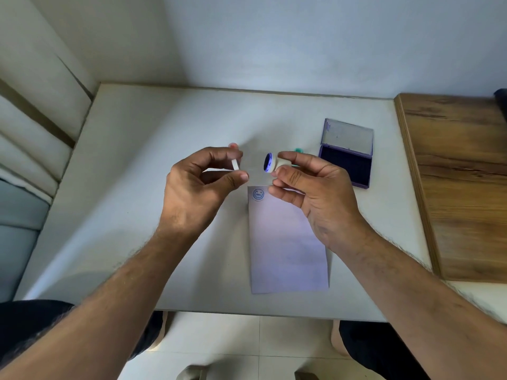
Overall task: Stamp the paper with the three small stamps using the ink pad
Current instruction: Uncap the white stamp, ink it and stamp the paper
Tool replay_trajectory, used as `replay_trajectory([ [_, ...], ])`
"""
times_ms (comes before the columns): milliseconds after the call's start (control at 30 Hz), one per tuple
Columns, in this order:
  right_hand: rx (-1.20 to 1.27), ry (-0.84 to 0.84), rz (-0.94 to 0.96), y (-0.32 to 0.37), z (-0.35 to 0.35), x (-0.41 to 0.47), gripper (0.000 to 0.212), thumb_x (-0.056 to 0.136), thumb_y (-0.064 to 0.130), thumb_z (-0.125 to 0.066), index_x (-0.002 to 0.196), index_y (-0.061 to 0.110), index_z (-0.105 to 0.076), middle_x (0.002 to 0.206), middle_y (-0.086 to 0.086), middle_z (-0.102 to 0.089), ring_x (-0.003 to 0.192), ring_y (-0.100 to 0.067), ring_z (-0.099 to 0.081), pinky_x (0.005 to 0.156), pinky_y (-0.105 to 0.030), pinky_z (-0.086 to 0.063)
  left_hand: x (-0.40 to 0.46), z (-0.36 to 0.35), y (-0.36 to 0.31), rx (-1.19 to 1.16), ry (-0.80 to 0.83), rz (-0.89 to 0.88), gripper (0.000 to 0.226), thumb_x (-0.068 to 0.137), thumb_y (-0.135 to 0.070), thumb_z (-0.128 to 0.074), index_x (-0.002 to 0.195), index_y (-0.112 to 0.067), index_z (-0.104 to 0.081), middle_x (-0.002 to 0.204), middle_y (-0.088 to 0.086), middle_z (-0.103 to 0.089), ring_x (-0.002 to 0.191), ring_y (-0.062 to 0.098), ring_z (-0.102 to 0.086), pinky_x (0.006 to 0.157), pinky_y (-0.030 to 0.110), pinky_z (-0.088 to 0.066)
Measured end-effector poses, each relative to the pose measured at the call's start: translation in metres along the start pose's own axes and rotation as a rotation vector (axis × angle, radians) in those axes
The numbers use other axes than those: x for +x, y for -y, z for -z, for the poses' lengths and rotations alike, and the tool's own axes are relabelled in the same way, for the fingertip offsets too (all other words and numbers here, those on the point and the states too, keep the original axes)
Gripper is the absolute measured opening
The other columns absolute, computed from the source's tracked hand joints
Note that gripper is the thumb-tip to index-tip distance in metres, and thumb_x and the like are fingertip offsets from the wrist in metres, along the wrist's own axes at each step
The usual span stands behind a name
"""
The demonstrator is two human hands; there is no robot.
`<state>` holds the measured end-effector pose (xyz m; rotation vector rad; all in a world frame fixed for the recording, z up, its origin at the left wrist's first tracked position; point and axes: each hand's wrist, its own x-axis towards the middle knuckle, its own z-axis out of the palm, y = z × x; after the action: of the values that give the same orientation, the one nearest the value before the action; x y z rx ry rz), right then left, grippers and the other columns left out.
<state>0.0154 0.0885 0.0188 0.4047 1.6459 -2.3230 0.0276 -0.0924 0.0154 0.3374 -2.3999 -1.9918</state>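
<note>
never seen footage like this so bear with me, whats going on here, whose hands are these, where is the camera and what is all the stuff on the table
There is no machine here. This is one picture from a camera worn on a person's head, looking forward and down at their own two bare hands above a white table.

The right hand holds a small white stamp with its blue inked face turned toward the left. The left hand pinches a small white cap.

On the table lies a paper with one blue round print in its far left corner. To the right sits an open ink pad, lid up. A green thing, perhaps another stamp, peeks out behind the right hand.
</note>
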Motion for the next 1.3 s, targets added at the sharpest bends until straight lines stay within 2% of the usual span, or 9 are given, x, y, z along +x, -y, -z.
replay_trajectory([
  [67,0.004,-0.007,0.003,0.001,0.0,0.0,0.019,0.083,-0.004,-0.068,0.098,0.007,-0.073,0.077,-0.014,-0.066,0.071,-0.023,-0.064,0.072,-0.036,-0.059,-0.002,-0.002,0.002,0.124,-0.073,0.045,0.023,0.075,-0.011,-0.082,0.091,-0.025,-0.073,0.088,-0.015,-0.074,0.078,0.004,-0.072,0.073,0.021,-0.055],
  [233,-0.001,-0.021,0.009,0.003,0.001,0.0,0.017,0.083,-0.003,-0.069,0.095,0.008,-0.074,0.084,-0.02,-0.065,0.071,-0.022,-0.063,0.071,-0.034,-0.059,-0.004,-0.003,0.012,0.444,-0.13,0.066,0.019,0.072,-0.029,-0.083,0.085,-0.029,-0.07,0.072,-0.016,-0.07,0.066,-0.007,-0.065,0.059,0.007,-0.049],
  [400,-0.008,-0.031,0.003,0.002,0.0,0.001,0.016,0.083,-0.003,-0.069,0.094,0.009,-0.074,0.085,-0.021,-0.065,0.07,-0.023,-0.062,0.07,-0.034,-0.059,-0.001,-0.002,0.023,0.718,-0.107,-0.011,0.024,0.077,-0.031,-0.077,0.1,-0.03,-0.068,0.085,-0.009,-0.064,0.086,0.014,-0.059,0.072,0.024,-0.046],
  [533,-0.026,-0.027,-0.003,0.0,0.0,0.001,0.017,0.083,-0.003,-0.069,0.097,0.007,-0.073,0.083,-0.02,-0.065,0.07,-0.023,-0.061,0.069,-0.034,-0.059,0.0,0.001,0.022,0.708,-0.134,-0.028,0.024,0.078,-0.027,-0.077,0.1,-0.026,-0.069,0.083,-0.017,-0.059,0.093,0.017,-0.056,0.078,0.028,-0.047],
  [733,-0.047,-0.03,-0.015,-0.002,-0.001,0.001,0.018,0.083,-0.003,-0.069,0.098,0.006,-0.072,0.084,-0.019,-0.064,0.066,-0.02,-0.061,0.068,-0.034,-0.06,0.003,0.002,0.022,0.625,-0.145,0.052,0.02,0.081,-0.029,-0.073,0.101,-0.032,-0.069,0.077,-0.018,-0.063,0.062,-0.007,-0.052,0.056,0.005,-0.034],
  [900,-0.065,-0.034,-0.025,-0.004,-0.001,0.001,0.02,0.083,-0.003,-0.069,0.1,0.006,-0.072,0.08,-0.015,-0.066,0.062,-0.017,-0.063,0.068,-0.035,-0.06,0.004,0.001,0.025,0.744,-0.105,-0.023,0.025,0.086,-0.03,-0.068,0.111,-0.027,-0.071,0.102,-0.005,-0.065,0.089,0.016,-0.059,0.078,0.024,-0.045],
  [1067,0.018,0.028,-0.06,-0.006,-0.002,0.001,0.024,0.083,-0.01,-0.065,0.1,0.006,-0.07,0.069,-0.006,-0.063,0.063,-0.016,-0.063,0.067,-0.033,-0.059,0.004,0.0,0.028,0.744,-0.031,0.008,0.034,0.082,-0.028,-0.072,0.115,-0.034,-0.067,0.117,-0.005,-0.053,0.092,0.011,-0.054,0.077,0.022,-0.039],
  [1200,0.18,0.085,-0.139,-0.006,-0.005,0.0,0.026,0.085,-0.015,-0.058,0.096,0.007,-0.067,0.066,-0.005,-0.065,0.06,-0.016,-0.063,0.064,-0.031,-0.059,0.0,-0.001,0.025,0.715,0.003,-0.039,0.057,0.073,-0.01,-0.061,0.123,-0.037,-0.058,0.118,-0.012,-0.047,0.082,0.008,-0.053,0.072,0.02,-0.042],
  [1300,0.268,0.147,-0.176,-0.005,-0.005,-0.001,0.029,0.085,-0.017,-0.054,0.095,0.008,-0.065,0.067,-0.004,-0.067,0.058,-0.016,-0.064,0.062,-0.03,-0.059,-0.005,-0.005,0.02,0.612,-0.034,-0.177,0.055,0.073,0.002,-0.053,0.115,-0.034,-0.057,0.11,-0.016,-0.045,0.075,-0.005,-0.048,0.061,0.007,-0.034],
])
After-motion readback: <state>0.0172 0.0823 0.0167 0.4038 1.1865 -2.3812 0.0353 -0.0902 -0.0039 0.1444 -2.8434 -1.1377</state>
